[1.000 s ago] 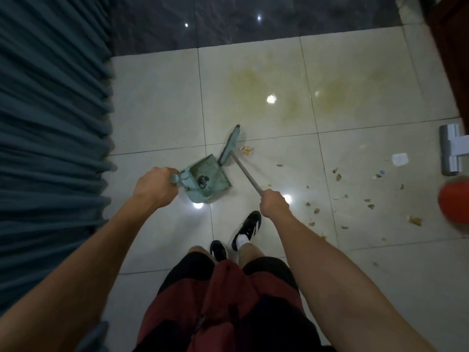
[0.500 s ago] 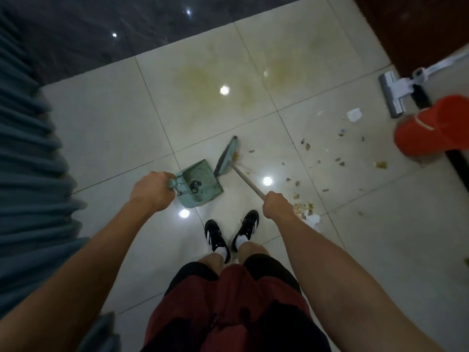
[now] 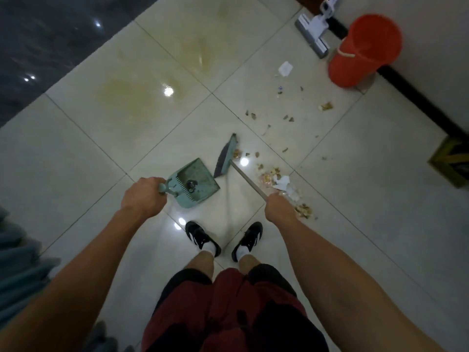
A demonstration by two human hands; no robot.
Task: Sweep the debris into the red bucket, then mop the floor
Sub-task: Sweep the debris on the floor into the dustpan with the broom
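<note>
My left hand (image 3: 143,196) grips the handle of a teal dustpan (image 3: 194,182) that rests on the pale tiled floor, with a small dark bit of dirt inside. My right hand (image 3: 279,205) grips the metal handle of a broom (image 3: 225,157), whose teal head stands just right of the pan's mouth. A pile of debris (image 3: 279,181) with crumbs and torn paper lies beside my right hand. More scattered crumbs (image 3: 288,118) trail toward the red bucket (image 3: 365,49) standing at the upper right by the wall. A white mop (image 3: 313,34) lies next to the bucket.
My two feet in black shoes (image 3: 223,240) stand just behind the pan. Yellowish stains (image 3: 121,95) mark the tiles ahead. A dark floor strip (image 3: 50,34) lies at the upper left, a teal curtain (image 3: 17,270) at the left edge, a dark mat (image 3: 454,161) at the right.
The view has swung right, bringing the red bucket and mop fully into sight. The broom head has drawn back from the dustpan toward the debris pile, and my feet have stepped apart.
</note>
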